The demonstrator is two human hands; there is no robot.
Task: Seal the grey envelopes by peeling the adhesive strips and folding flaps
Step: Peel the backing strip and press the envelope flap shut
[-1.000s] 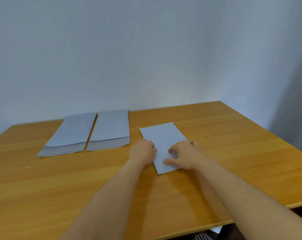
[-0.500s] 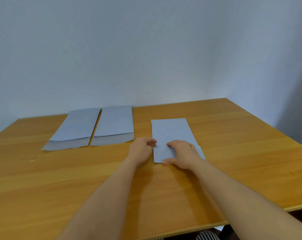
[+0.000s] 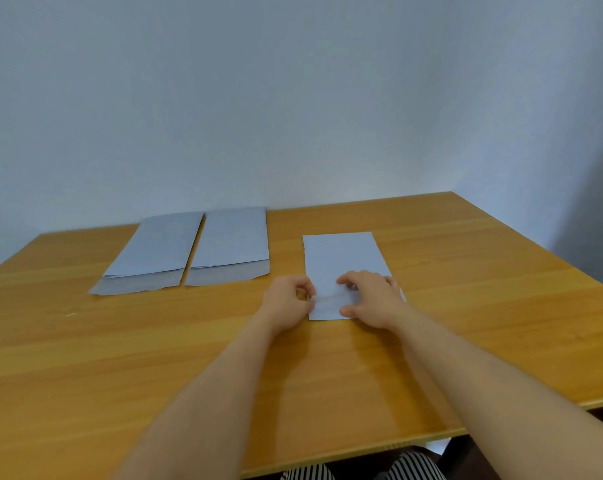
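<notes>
A grey envelope [image 3: 343, 258] lies flat on the wooden table [image 3: 120, 341], its near end under my hands. My left hand [image 3: 288, 303] pinches the left end of a thin pale adhesive strip [image 3: 327, 298] that runs across the envelope's near flap. My right hand [image 3: 371, 296] rests on the envelope with curled fingers, thumb near its front edge, holding it down. Two more stacks of grey envelopes [image 3: 154, 258] [image 3: 230, 249] lie side by side at the back left, flaps toward me.
The table's right edge [image 3: 535, 251] slants away and its front edge [image 3: 414, 441] is close to me. A plain wall stands right behind the table. My striped trousers [image 3: 410, 467] show below the front edge.
The envelope has been turned from slanted to straight and pulled a little nearer. My left hand has gone from resting beside it to pinching the strip at its left edge.
</notes>
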